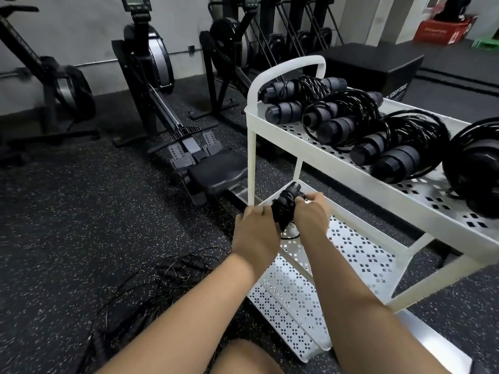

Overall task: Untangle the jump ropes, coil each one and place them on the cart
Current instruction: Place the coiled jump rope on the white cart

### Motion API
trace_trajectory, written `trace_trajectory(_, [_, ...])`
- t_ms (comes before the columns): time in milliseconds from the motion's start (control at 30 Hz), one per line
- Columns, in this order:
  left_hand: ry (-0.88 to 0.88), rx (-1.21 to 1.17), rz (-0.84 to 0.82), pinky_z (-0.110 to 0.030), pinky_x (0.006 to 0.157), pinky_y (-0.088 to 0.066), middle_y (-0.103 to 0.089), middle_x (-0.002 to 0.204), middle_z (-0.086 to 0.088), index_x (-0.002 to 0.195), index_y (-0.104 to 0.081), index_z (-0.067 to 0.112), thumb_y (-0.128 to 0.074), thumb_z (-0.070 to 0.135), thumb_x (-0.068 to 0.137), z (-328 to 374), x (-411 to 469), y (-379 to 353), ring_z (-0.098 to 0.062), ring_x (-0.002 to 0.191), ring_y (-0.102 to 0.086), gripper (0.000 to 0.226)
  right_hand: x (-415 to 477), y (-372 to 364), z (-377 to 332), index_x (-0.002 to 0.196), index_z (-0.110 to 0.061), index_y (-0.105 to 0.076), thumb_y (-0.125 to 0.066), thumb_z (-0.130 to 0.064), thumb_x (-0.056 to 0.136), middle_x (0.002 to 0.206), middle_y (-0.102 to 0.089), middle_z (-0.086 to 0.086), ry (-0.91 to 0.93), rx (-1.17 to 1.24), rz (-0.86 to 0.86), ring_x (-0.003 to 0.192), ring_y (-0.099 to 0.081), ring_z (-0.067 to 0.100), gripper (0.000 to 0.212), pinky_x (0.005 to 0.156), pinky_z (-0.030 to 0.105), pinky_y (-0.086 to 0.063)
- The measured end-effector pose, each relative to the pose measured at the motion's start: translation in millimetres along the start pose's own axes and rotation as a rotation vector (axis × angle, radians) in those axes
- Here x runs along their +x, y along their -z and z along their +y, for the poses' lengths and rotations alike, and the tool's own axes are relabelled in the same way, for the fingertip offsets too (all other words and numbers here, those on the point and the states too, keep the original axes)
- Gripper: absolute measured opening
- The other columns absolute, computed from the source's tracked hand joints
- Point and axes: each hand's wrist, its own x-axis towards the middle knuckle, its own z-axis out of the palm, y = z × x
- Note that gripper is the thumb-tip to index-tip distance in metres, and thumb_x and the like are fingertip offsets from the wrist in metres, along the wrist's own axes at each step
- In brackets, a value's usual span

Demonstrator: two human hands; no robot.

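Black coiled jump rope (283,211), gripped by left hand (256,233) and right hand (310,215), hung over the open middle shelf of the white perforated metal cart (251,157); wound ropes (348,112) crowded its top, tangled ropes (162,279) lay beside it.

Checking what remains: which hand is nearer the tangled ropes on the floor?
Left. The left hand is up and right of the tangled ropes; the right hand is farther right. Both grip a coiled rope.

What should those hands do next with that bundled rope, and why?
Probably lower the coiled rope onto the cart's middle shelf: the left hand and right hand hold it over that corner, and the top shelf looks crowded with coils.
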Motion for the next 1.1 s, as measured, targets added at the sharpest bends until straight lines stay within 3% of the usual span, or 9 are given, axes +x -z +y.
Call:
trace_trajectory(100, [-0.043,0.052,0.108,-0.042,0.112,-0.037,-0.041,0.148,-0.003,0.146,-0.049,0.016,-0.046,0.048,0.110,-8,-2,-9,-0.026,0.136,-0.041,0.048,5,1,3,0.101,-0.026,-0.064,-0.066,-0.039,0.106,0.117,-0.066,0.007,0.035,-0.075,0.003,0.089,-0.064,0.023,0.013,0.075,0.030,-0.044])
trace_trajectory(200, [-0.069,0.017,0.174,-0.041,0.106,-0.042,-0.044,0.146,-0.002,0.144,-0.053,0.020,-0.047,0.052,0.109,-17,-1,-14,-0.026,0.127,-0.047,0.048,-2,5,7,0.114,-0.022,-0.067,-0.059,-0.035,0.110,0.099,-0.067,0.002,0.031,-0.032,-0.022,0.076,-0.059,0.014,0.016,0.067,0.027,-0.037])
trace_trajectory(367, [-0.088,-0.155,0.263,-0.042,0.097,-0.049,-0.055,0.130,0.003,0.145,-0.055,0.024,-0.045,0.053,0.109,-31,-15,-19,-0.021,0.115,-0.054,0.047,-27,9,20,0.121,-0.024,-0.065,-0.057,-0.021,0.107,0.129,-0.065,0.003,0.225,0.088,0.066,0.116,-0.061,0.021,0.016,0.092,0.028,-0.039])
trace_trajectory(533, [-0.030,-0.205,0.163,-0.039,0.107,-0.044,-0.049,0.133,0.009,0.153,-0.043,0.033,-0.038,0.048,0.112,-63,-40,-17,-0.016,0.118,-0.046,0.044,-52,16,18,0.115,-0.022,-0.066,-0.065,-0.011,0.102,0.120,-0.061,-0.004,0.429,0.110,0.030,0.113,-0.065,0.022,0.016,0.100,0.033,-0.050])
trace_trajectory(633, [0.006,-0.216,0.162,-0.037,0.111,-0.046,-0.053,0.138,0.010,0.156,-0.046,0.032,-0.045,0.044,0.112,-86,-57,-20,-0.015,0.124,-0.051,0.046,-55,15,20,0.113,-0.022,-0.066,-0.069,-0.010,0.100,0.122,-0.059,-0.003,0.412,0.045,-0.019,0.117,-0.064,0.023,0.018,0.098,0.028,-0.044])
trace_trajectory(800, [0.028,-0.349,0.207,-0.045,0.098,-0.054,-0.071,0.114,0.006,0.133,-0.068,0.022,-0.063,0.028,0.105,-139,-79,-36,-0.017,0.106,-0.063,0.030,-80,18,17,0.115,-0.022,-0.067,-0.068,-0.014,0.103,0.114,-0.062,-0.005,0.561,0.087,0.012,0.099,-0.065,0.009,0.015,0.086,0.027,-0.049])
trace_trajectory(900, [0.164,-0.334,0.111,-0.043,0.098,-0.054,-0.071,0.117,0.005,0.128,-0.068,0.024,-0.059,0.030,0.106,-179,-95,-51,-0.018,0.109,-0.065,0.024,-118,5,13,0.115,-0.024,-0.066,-0.068,-0.017,0.104,0.103,-0.070,-0.013,0.697,0.096,-0.131,0.093,-0.065,-0.002,0.014,0.082,0.015,-0.048])
trace_trajectory(1033, [0.291,-0.342,0.044,-0.032,0.072,-0.049,-0.073,0.108,0.004,0.124,-0.069,0.023,-0.060,0.026,0.107,-227,-119,-80,-0.014,0.082,-0.064,0.020,-154,-33,26,0.122,-0.020,-0.067,-0.068,-0.022,0.104,0.105,-0.071,-0.013,0.883,-0.051,-0.377,0.092,-0.066,-0.002,0.017,0.080,0.009,-0.048])
trace_trajectory(1100, [0.338,-0.357,0.010,-0.034,0.069,-0.051,-0.073,0.104,0.005,0.122,-0.070,0.023,-0.060,0.026,0.106,-246,-126,-94,-0.013,0.077,-0.064,0.018,-160,-57,40,0.121,-0.022,-0.067,-0.066,-0.024,0.105,0.104,-0.071,-0.014,0.882,-0.111,-0.489,0.092,-0.065,-0.003,0.016,0.079,0.005,-0.045])
